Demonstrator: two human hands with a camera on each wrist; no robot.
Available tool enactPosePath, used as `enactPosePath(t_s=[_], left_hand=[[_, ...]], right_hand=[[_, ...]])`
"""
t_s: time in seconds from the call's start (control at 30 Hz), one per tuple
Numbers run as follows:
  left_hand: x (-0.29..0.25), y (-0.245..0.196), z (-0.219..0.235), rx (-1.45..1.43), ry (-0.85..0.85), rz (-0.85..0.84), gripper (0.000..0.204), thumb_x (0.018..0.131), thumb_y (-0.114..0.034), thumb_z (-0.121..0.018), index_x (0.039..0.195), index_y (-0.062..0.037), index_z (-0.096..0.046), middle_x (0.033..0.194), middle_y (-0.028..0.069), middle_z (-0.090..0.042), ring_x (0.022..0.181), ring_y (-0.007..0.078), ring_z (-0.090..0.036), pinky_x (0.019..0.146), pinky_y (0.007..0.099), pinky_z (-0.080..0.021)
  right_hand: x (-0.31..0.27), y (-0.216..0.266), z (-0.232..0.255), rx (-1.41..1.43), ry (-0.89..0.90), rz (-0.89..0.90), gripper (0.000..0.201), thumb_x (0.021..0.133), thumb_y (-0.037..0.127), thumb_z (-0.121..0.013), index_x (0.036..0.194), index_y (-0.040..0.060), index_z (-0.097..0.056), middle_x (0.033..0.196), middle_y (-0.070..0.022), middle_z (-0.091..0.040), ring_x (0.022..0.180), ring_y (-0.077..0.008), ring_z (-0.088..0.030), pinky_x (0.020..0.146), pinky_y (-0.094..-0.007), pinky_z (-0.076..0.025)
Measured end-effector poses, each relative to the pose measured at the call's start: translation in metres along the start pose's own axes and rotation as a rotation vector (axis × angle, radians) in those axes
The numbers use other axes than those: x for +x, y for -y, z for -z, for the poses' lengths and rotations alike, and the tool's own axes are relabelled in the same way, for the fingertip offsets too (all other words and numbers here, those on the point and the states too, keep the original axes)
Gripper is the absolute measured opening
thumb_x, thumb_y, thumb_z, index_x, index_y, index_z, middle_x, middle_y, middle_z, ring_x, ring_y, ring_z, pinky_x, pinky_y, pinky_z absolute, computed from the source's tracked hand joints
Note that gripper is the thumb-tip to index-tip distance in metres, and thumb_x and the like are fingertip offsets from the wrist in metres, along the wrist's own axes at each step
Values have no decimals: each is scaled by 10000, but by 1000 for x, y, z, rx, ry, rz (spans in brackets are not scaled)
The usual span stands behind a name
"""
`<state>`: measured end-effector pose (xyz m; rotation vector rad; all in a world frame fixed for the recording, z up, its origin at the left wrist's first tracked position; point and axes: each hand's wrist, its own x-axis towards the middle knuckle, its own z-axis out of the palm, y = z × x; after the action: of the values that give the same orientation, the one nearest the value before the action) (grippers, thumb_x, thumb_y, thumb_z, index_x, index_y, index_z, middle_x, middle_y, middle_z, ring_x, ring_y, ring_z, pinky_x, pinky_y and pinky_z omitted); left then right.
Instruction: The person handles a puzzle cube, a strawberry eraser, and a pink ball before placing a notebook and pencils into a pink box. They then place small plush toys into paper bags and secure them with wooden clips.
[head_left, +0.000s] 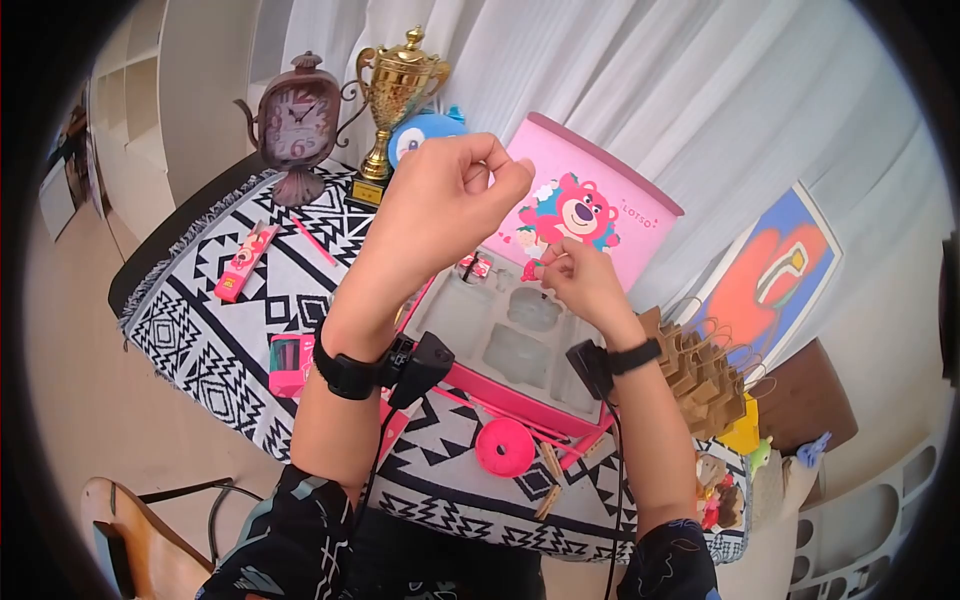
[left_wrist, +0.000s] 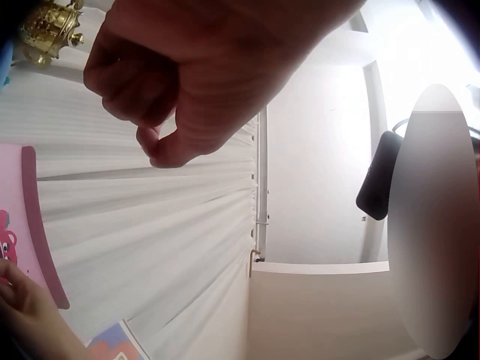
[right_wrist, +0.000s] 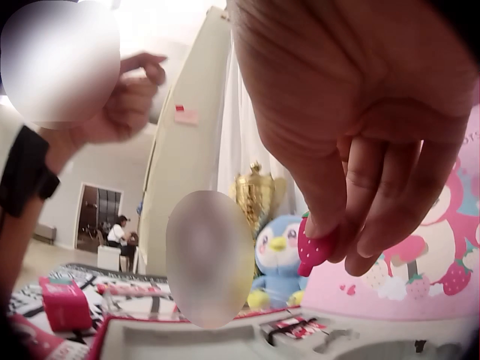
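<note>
My right hand (head_left: 585, 285) pinches a small pink strawberry-shaped piece with white dots (right_wrist: 315, 244) between thumb and fingers. It hangs over the upper part of a pink gift box whose grey molded tray (head_left: 455, 310) has several recesses. My left hand (head_left: 435, 200) is raised to the left of the box lid, its fingers curled and thumb tip against the forefinger; nothing shows in its grasp in the left wrist view. The raised pink lid (head_left: 640, 215) carries a bear picture. A small red-and-white patterned item (head_left: 475, 265) lies at the tray's top edge, close to my right hand.
A clock (head_left: 300, 125), a gold trophy (head_left: 400, 85) and a blue plush (right_wrist: 280, 255) stand behind. On the patterned cloth lie a long pink package (head_left: 245, 262), a round pink tape-like roll (head_left: 505, 447) and wooden clothespins (head_left: 549, 480). Brown paper bags (head_left: 700, 375) stand on the right.
</note>
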<state>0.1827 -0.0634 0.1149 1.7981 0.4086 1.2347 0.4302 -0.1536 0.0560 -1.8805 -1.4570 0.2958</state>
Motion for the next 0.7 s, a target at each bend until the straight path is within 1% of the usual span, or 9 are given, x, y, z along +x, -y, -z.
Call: enactPosePath(t_s=[0.07,0.1,0.17,0.2,0.3,0.4,0.47,0.57,0.7], left_hand=[[-3,-5,9,-22,-62,-7,308,992,-220,-697,757,-53,-588,600,-120,-394,583,-8,-309,532,241,-233],[-3,-5,12,-26,-71,-4,308,992,-220,-697,757,-53,-588,600,-120,-394,583,-8,-309,532,241,-233],[-3,-5,19,-53,-146,-65,305,992,-196,-689,744,-61,-574,603,-129,-382,583,-13,-302,527,243,-220],[-5,-6,23,-54,-152,-62,305,992,-196,-689,744,-61,-574,603,-129,-382,583,-13,-302,527,243,-220],[-11,-17,34,-178,-231,-52,312,1000,-181,-683,735,-74,-560,623,-139,-373,592,-13,-282,540,248,-206],[-14,-20,39,-193,-266,-56,328,1004,-194,-685,732,-78,-545,629,-137,-359,607,-7,-268,554,250,-202],[-14,-20,41,-194,-268,-64,333,1007,-198,-683,730,-80,-538,632,-137,-351,612,-4,-263,558,250,-201],[-15,-21,41,-198,-268,-82,339,1010,-200,-679,729,-82,-530,635,-135,-341,616,-1,-257,561,252,-194],[-17,-23,43,-198,-262,-96,328,1013,-199,-675,738,-82,-539,630,-137,-351,608,-4,-257,553,248,-191]], right_hand=[[25,-21,-14,-220,5,-9,182,843,102,-798,968,14,-699,802,-115,-753,751,-216,-745,715,-354,-569],[31,-29,-20,-226,12,-6,182,843,102,-798,968,14,-699,802,-115,-753,751,-216,-745,715,-354,-569],[40,-35,-33,-294,55,-99,170,833,122,-802,953,35,-717,808,-119,-755,760,-253,-739,723,-384,-567],[44,-42,-39,-299,60,-96,170,833,122,-802,953,35,-717,808,-119,-755,760,-253,-739,723,-384,-567],[51,-58,-53,-381,107,-67,150,836,126,-804,945,56,-728,803,-101,-755,790,-259,-744,733,-383,-569],[53,-61,-56,-400,87,-104,158,834,154,-805,952,69,-742,834,-103,-768,828,-278,-752,758,-404,-575],[56,-64,-58,-467,59,-48,183,834,184,-804,975,76,-760,875,-116,-780,863,-302,-757,782,-427,-578],[62,-76,-61,-505,60,-60,230,832,213,-808,1015,80,-769,903,-125,-785,892,-317,-758,800,-441,-577],[65,-76,-60,-477,104,-88,228,819,221,-827,997,85,-781,900,-126,-784,884,-311,-757,799,-435,-576]])
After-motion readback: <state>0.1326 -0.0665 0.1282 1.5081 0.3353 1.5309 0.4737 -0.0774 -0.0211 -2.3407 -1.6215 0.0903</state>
